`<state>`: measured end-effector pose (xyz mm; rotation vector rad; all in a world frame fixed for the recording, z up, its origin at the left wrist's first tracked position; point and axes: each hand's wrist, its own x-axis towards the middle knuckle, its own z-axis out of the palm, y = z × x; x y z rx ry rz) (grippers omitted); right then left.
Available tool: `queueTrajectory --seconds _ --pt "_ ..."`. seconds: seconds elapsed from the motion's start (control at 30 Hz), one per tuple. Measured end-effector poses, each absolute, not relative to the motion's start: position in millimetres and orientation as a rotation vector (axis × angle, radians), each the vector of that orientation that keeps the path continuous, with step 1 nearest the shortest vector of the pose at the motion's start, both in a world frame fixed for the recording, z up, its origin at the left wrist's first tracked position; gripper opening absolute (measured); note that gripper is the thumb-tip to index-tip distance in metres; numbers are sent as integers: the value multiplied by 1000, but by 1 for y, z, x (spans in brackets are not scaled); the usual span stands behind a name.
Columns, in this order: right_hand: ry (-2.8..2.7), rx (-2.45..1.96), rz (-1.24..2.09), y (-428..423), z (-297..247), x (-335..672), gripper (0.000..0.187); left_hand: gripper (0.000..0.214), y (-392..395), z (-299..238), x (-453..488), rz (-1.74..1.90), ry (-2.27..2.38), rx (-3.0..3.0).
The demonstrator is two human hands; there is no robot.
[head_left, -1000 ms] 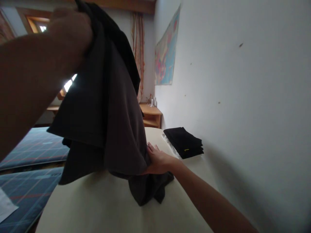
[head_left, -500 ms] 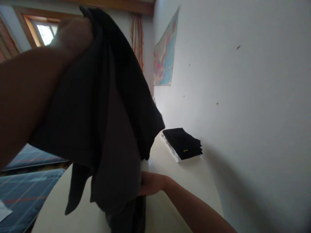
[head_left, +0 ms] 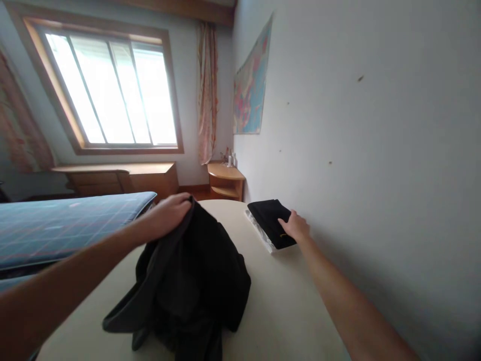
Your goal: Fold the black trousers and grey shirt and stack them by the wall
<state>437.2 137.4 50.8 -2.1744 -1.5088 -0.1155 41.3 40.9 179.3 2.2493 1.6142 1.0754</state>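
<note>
My left hand (head_left: 173, 213) is closed on the top edge of a black garment (head_left: 199, 281) with a dark grey inner side. The garment hangs in loose folds, its lower part bunched on the cream table (head_left: 296, 311). To the right, my right hand (head_left: 297, 225) grips the right edge of a folded black garment (head_left: 267, 216), thumb on top and the other fingers partly hidden. A small yellow mark shows near that garment's front corner. Under it lies a clear and white plastic wrapper (head_left: 259, 231).
The white wall (head_left: 376, 200) runs close along the table's right side. At the left stands a bed or mattress with a blue plaid cover (head_left: 71, 225). Behind are a wooden corner shelf (head_left: 225, 171), a low wooden desk (head_left: 150, 173) and a bright window (head_left: 112, 90).
My left hand has brought the black garment down from high up, uncovering the window. My right hand has left the hanging garment and moved right onto the folded one.
</note>
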Motion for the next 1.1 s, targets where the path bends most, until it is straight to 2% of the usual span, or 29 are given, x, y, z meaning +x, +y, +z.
queueTrajectory --seconds 0.03,0.13,0.27,0.37,0.47,0.53,0.63,0.73,0.8,0.87,1.0,1.1 --pt "-1513 -2190 -132 139 44 442 51 18 36 163 45 932 1598 2286" --pt "-1594 -2063 -260 138 34 440 27 24 16 105 57 676 1591 2244" --pt "-1874 -1559 -412 116 45 407 18 28 -2 46 66 760 1539 2309" --pt "-2347 -1196 -220 81 55 372 20 30 -5 31 63 807 1550 2239" --pt "-2559 -1141 -19 51 56 350 18 30 -8 28 58 855 1565 2157" --pt "-2472 -1229 16 45 57 349 21 30 -12 25 58 889 1586 2127" --pt "-2212 -1435 -125 60 57 363 30 30 -17 17 60 947 1629 2108" --pt "-2137 -1605 -275 84 50 377 58 29 -19 11 61 986 1642 2105" --pt "-2178 -1712 -294 95 38 380 69 29 -20 10 60 1004 1632 2106" --pt "-2218 -1813 -319 101 24 378 62 29 -20 9 58 1024 1614 2104" --pt "-2169 -1881 -448 105 11 368 16 30 -21 9 57 1052 1589 2090" --pt "-2012 -1824 -315 109 28 361 15 30 -21 8 57 1065 1588 2079"
